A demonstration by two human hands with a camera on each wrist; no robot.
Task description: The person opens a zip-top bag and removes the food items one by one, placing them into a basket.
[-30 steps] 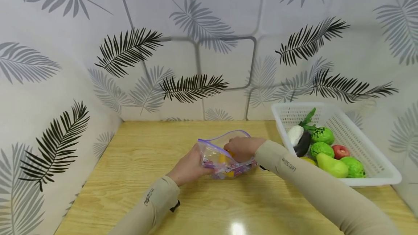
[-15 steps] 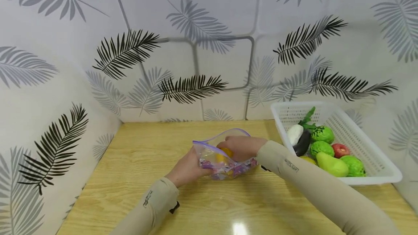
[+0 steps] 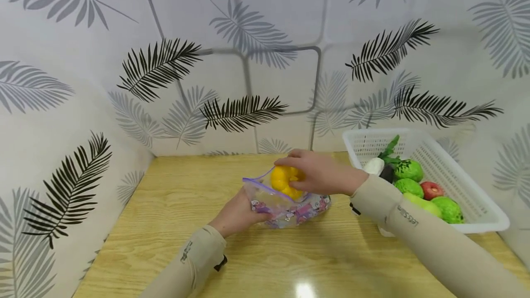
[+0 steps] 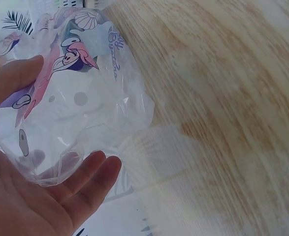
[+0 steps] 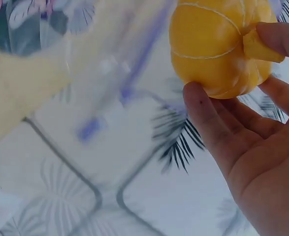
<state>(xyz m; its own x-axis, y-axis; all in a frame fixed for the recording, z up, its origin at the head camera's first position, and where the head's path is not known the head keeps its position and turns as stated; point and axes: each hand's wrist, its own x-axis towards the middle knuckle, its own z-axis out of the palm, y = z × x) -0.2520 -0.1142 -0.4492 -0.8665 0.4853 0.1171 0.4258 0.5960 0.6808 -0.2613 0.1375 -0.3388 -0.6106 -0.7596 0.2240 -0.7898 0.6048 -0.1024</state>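
Note:
My right hand (image 3: 316, 169) grips a yellow-orange pumpkin (image 3: 283, 180) at the mouth of a clear zip bag (image 3: 290, 210). The right wrist view shows the thumb on the stem of the pumpkin (image 5: 208, 46) and the other fingers under its side. The bag has a purple zip edge and a pink and purple cartoon print. My left hand (image 3: 238, 213) holds its left side. In the left wrist view, the thumb of the left hand (image 4: 31, 196) lies on one side of the bag (image 4: 80, 98) and the fingers on the other. The bag looks slack below the pumpkin.
A white plastic basket (image 3: 480, 197) stands at the right of the wooden table (image 3: 186, 183). Inside it are several green round pieces (image 3: 407, 187), a red apple (image 3: 432, 191), a pear partly hidden by the sleeve, and a dark eggplant. A patterned cloth (image 3: 281, 77) hangs behind.
My right hand has risen out of the bag, bringing the pumpkin up with it. The bag's left edge has shifted slightly left, still held by my left hand.

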